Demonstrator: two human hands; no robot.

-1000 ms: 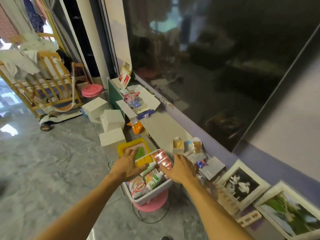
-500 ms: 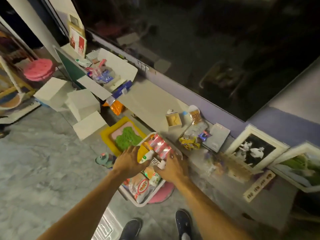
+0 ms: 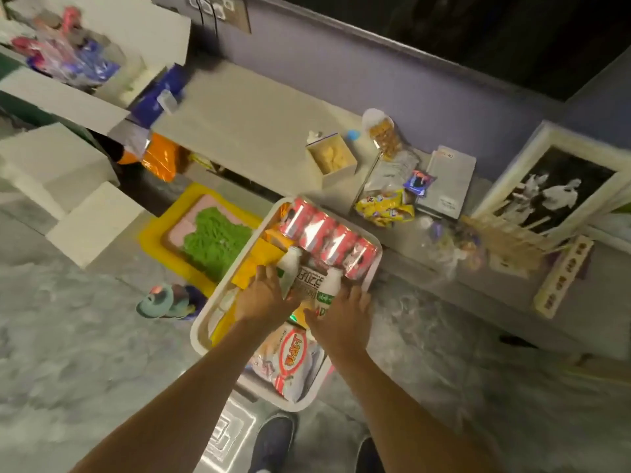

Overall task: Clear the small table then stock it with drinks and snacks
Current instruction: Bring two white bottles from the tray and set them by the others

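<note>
Head view: a white tray [image 3: 201, 327] of drinks and snacks sits at centre, its long axis running from 7 o'clock to 1 o'clock. A row of red cans [image 3: 327, 237] lies across its 1 o'clock end. Two white bottles [image 3: 290, 268] point toward 1 o'clock. The left hand [image 3: 263, 297] and right hand [image 3: 343, 317] rest spread on the contents, gripping nothing clearly. The grey worktop [image 3: 246, 121] spans 11 to 3 o'clock.

My view: two bare forearms, no sleeves, no watch or rings visible. Left hand [image 3: 263, 295] and right hand [image 3: 345, 317] bare, ungloved. Dark navy shoes [image 3: 273, 442] on feet, bottom edge, partly cropped.
</note>
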